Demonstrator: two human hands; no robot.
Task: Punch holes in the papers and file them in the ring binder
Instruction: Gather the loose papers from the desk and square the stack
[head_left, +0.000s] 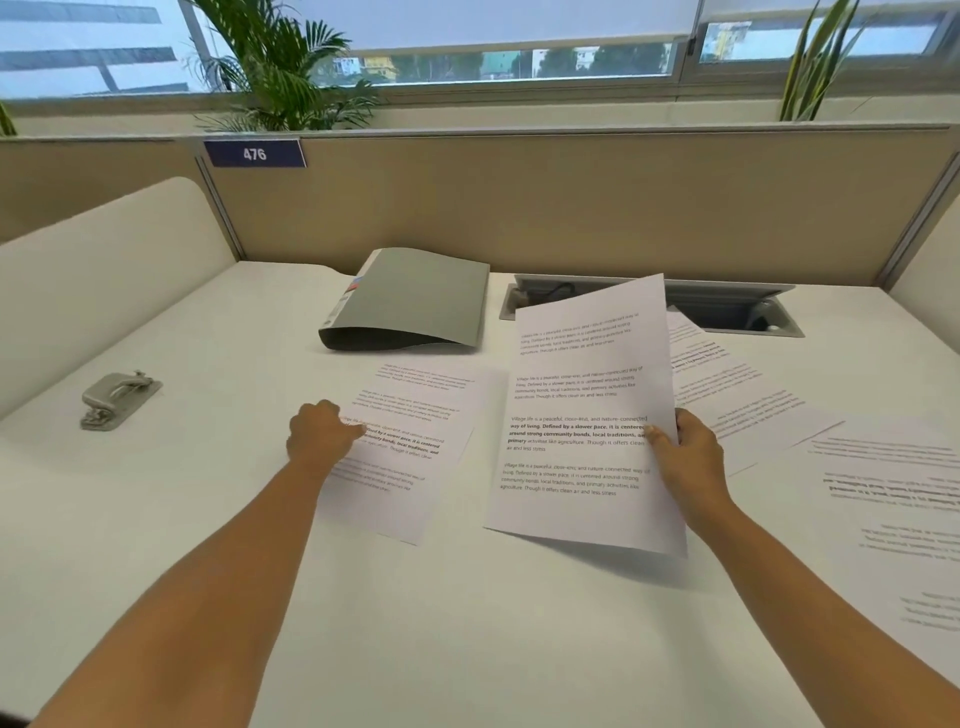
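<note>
Right hand: its grip pinches the right edge of the lifted sheet, thumb on the printed side; the other fingers are hidden behind the paper.
Lifted sheet: it is raised off the desk, tilted, with the text facing the camera.
Left hand: it rests on the left edge of the flat sheet with curled fingers. The fingertips are hidden under the hand, so I cannot tell if the grip pinches the paper or only presses it.
Flat sheet: it lies on the desk, just beside the lifted sheet, in front of the ring binder.
Ring binder: grey, closed, at the back of the desk; the rings are not visible.
Hole punch: metal, far left on the desk, well apart from both hands.
Other sheets: spread on the right side, text upside down and too blurred to read; the nearest ones are cut off by the picture edge.
Cable slot: partly covered by the lifted sheet.
</note>
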